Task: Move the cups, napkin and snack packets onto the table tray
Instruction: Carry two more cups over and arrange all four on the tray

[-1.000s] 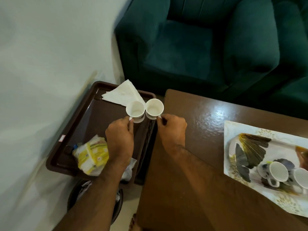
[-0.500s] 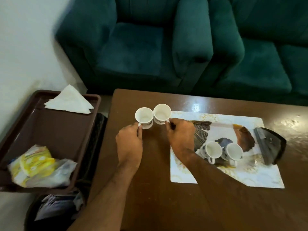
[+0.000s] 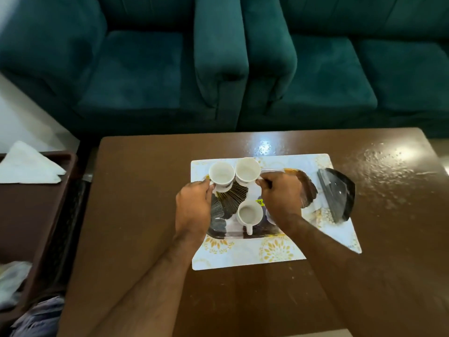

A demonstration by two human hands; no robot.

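Observation:
My left hand (image 3: 193, 207) grips a white cup (image 3: 221, 175) by its handle, and my right hand (image 3: 281, 197) grips a second white cup (image 3: 247, 171) the same way. Both cups are side by side over the far left part of the patterned table tray (image 3: 233, 205). A third white cup (image 3: 249, 214) stands on the tray between my wrists, and a fourth is mostly hidden under my right hand. The white napkin (image 3: 26, 164) lies on the brown side tray (image 3: 31, 215) at the left. A snack packet (image 3: 12, 280) shows at that tray's near end.
The table tray sits on a white floral placemat (image 3: 267, 254) on the brown wooden table (image 3: 136, 215). A dark napkin holder (image 3: 336, 193) stands at the mat's right side. Green sofas (image 3: 218, 69) stand behind the table. A bin (image 3: 38, 317) is below the side tray.
Both hands carried the two cups from the brown side tray rightward across the table to above the patterned tray. The view has swung right with them.

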